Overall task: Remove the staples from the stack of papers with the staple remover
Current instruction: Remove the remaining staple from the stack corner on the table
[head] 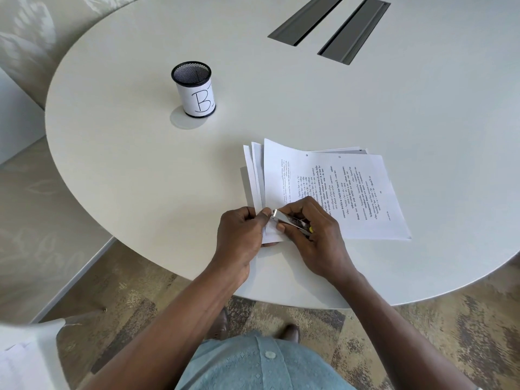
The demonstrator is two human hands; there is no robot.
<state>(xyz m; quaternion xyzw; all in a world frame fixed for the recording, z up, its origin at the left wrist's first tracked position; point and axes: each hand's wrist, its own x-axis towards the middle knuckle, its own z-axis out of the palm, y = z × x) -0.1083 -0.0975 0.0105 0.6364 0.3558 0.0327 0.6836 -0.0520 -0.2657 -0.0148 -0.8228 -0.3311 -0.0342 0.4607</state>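
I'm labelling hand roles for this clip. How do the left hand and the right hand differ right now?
The left hand pinches the near corner of the stack of papers, while the right hand grips the staple remover. The left hand holds only paper; the right hand aims the tool's metal tip at that corner, beside the left thumb. Both are curled and meet at the same corner.

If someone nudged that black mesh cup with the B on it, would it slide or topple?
Probably light: the mesh cup looks empty inside. It stands upright on the smooth table, so a low nudge would likely slide it; a push near the rim might tip it, and being round it could roll.
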